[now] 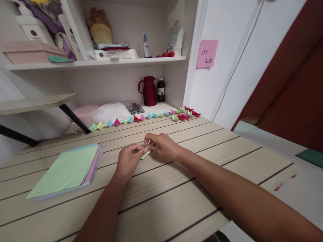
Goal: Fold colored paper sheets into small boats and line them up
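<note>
Between my two hands is a small folded piece of light green paper (145, 155), held just over the middle of the wooden table. My left hand (128, 159) pinches its left side between thumb and fingers. On the other side, my right hand (161, 146) grips the paper's upper right part with curled fingers, which hide some of it. To the left lies a stack of coloured paper (64, 169), a green sheet on top with pink and blue edges showing. Along the table's back edge runs a row of small folded paper boats (136, 119) in several colours, bunched into a cluster (185, 114) at the right end.
Behind the table, a white shelf (108, 63) holds bottles, a box and a plush toy. Beneath it stand a red jug (149, 91) and a dark bottle (160, 90). A small raised stand (37, 103) with black legs is at the left. A pink note (207, 53) hangs on the wall.
</note>
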`<state>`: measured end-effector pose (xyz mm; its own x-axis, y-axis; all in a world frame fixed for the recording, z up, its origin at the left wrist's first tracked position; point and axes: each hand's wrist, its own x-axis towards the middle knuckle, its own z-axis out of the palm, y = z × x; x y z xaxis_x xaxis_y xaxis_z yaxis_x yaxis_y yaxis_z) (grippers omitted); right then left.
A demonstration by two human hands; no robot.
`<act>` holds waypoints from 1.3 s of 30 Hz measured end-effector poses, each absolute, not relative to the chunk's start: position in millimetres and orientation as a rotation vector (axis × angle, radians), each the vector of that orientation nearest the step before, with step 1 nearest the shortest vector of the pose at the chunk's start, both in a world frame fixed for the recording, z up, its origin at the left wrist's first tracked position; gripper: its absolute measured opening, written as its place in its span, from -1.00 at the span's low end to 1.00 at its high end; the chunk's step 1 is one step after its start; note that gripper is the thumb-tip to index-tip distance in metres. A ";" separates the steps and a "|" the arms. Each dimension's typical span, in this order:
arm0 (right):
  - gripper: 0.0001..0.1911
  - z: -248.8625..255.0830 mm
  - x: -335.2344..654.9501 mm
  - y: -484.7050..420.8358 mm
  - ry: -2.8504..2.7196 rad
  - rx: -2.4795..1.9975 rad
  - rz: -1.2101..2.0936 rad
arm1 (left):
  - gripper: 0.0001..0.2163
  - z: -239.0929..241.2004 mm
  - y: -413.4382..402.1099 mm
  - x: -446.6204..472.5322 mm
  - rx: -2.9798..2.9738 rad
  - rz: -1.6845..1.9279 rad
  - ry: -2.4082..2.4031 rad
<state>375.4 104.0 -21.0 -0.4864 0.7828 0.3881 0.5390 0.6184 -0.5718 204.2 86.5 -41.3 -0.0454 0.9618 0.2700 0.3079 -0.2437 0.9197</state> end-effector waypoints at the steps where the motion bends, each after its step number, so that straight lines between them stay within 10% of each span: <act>1: -0.87 -21.1 375.0 103.9 -2.196 -1.039 0.510 | -0.90 -40.8 86.1 203.9 1.563 1.307 1.351; 13: -0.67 -32.0 368.0 114.5 -1.555 -0.811 1.255 | -0.70 -40.6 94.6 189.8 1.042 1.497 1.053; 39: -0.62 -23.8 359.4 100.8 -1.724 -0.799 1.304 | -0.76 -34.9 83.5 201.3 1.170 1.225 0.826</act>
<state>359.4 100.8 -23.8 -0.4689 0.8533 0.2281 0.0124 0.2646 -0.9643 201.3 83.5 -34.9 0.1955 0.9744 0.1110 -0.2619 -0.0572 0.9634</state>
